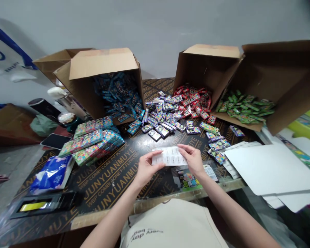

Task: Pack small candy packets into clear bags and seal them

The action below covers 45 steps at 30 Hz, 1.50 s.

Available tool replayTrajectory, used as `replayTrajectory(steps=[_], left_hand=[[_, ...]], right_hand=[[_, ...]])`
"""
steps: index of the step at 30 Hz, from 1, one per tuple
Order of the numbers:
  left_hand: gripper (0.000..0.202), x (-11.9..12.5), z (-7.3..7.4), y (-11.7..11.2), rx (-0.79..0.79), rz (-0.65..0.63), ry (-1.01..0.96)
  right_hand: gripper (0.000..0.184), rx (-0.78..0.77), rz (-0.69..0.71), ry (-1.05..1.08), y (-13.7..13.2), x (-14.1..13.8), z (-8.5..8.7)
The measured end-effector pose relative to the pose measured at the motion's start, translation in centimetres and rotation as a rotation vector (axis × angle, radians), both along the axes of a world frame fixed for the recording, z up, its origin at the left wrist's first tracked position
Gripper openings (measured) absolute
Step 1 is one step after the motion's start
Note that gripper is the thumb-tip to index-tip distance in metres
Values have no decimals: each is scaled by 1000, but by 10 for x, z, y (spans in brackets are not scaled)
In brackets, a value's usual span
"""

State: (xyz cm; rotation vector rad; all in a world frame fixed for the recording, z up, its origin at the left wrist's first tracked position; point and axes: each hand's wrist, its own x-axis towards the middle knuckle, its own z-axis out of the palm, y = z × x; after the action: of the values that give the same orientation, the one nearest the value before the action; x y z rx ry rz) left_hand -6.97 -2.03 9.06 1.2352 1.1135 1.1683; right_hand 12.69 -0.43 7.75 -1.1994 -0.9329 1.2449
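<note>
Both my hands hold a small white sheet of round stickers (169,156) above the dark printed tabletop (105,179). My left hand (145,167) pinches its left end and my right hand (193,159) pinches its right end. Just under my right hand lies a colourful printed packet (189,179). Beyond the sheet, a heap of small purple and silver packets (163,115) spreads across the middle of the table.
Tipped cardboard boxes spill blue packets (117,91), red packets (193,100) and green packets (244,107). Stacked multicoloured packs (93,141) sit left, with a blue tissue pack (53,172) and tape dispenser (45,203). White sheets (271,168) lie right.
</note>
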Motion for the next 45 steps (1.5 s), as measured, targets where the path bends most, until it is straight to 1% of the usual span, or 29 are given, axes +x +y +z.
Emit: replayTrajectory(steps=[2, 3, 5, 7, 8, 10, 12, 13, 15, 17, 19, 20, 22, 23, 25, 27, 28, 29, 32, 33, 34, 35, 36, 37, 39, 40, 41, 43, 45], left_hand=[[36, 3, 0, 1, -41, -11, 25], [35, 3, 1, 3, -60, 10, 22], [36, 2, 1, 6, -97, 46, 1], [38, 0, 2, 9, -117, 43, 13], [38, -1, 2, 10, -122, 40, 34], [37, 0, 3, 11, -133, 55, 76], [34, 2, 3, 11, -142, 99, 117], [32, 3, 3, 11, -140, 127, 143], [25, 4, 4, 12, -127, 162, 211], [22, 2, 7, 15, -110, 126, 277], [22, -2, 10, 18, -81, 42, 320], [21, -3, 12, 19, -66, 2, 326], [21, -4, 12, 22, -85, -75, 299], [22, -4, 11, 23, -132, -115, 270], [27, -1, 5, 26, -255, -176, 218], [29, 3, -5, 28, -327, -175, 201], [29, 3, -11, 30, -333, -151, 203], [29, 3, -16, 31, -332, -127, 204], [28, -4, -31, 38, -348, -73, 194], [29, -9, -35, 41, -358, -54, 190], [29, -13, -38, 44, -367, -34, 187], [28, -18, -41, 47, -377, -11, 186], [28, -22, -44, 51, -387, 12, 185], [28, -25, -46, 54, -398, 32, 187], [27, -25, -50, 58, -420, 55, 193], [26, -20, -52, 59, -430, 53, 198], [24, -11, -55, 59, -438, 40, 203], [21, 16, -61, 56, -451, -15, 220], [18, 53, -67, 51, -455, -85, 250]], right_hand=[[27, 24, 12, 2, -1, 2, 3], [30, 43, 47, -11, -1, 3, 5], [35, 65, 160, -59, -3, 6, 8], [37, 54, 254, -120, -6, 9, 11], [36, 39, 275, -147, -7, 10, 11], [35, 9, 280, -187, -8, 10, 12], [30, -9, 265, -236, -9, 8, 13], [26, -3, 246, -285, -10, 8, 15], [22, 60, 178, -458, -10, 8, 20], [23, 174, 94, -666, -11, 12, 26], [22, 251, 75, -777, -12, 17, 32], [22, 244, 111, -773, -12, 19, 34], [25, 164, 229, -677, -12, 24, 33], [27, 113, 284, -617, -11, 26, 30], [29, 41, 343, -535, -8, 32, 22], [25, 42, 367, -561, -4, 42, 9], [25, 61, 370, -636, -2, 49, 1], [28, 81, 363, -759, -1, 58, -7], [40, 89, 324, -1249, -3, 86, -31], [39, 75, 335, -1361, -6, 94, -36], [37, 61, 367, -1405, -9, 101, -40], [33, 50, 420, -1370, -12, 107, -41], [29, 38, 484, -1264, -14, 114, -39], [25, 24, 543, -1110, -16, 121, -34], [21, -11, 619, -780, -16, 135, -17], [20, -17, 614, -654, -14, 142, -7], [21, -7, 582, -572, -12, 149, 3], [20, 45, 504, -523, -7, 156, 17], [18, 95, 502, -570, -2, 153, 18]])
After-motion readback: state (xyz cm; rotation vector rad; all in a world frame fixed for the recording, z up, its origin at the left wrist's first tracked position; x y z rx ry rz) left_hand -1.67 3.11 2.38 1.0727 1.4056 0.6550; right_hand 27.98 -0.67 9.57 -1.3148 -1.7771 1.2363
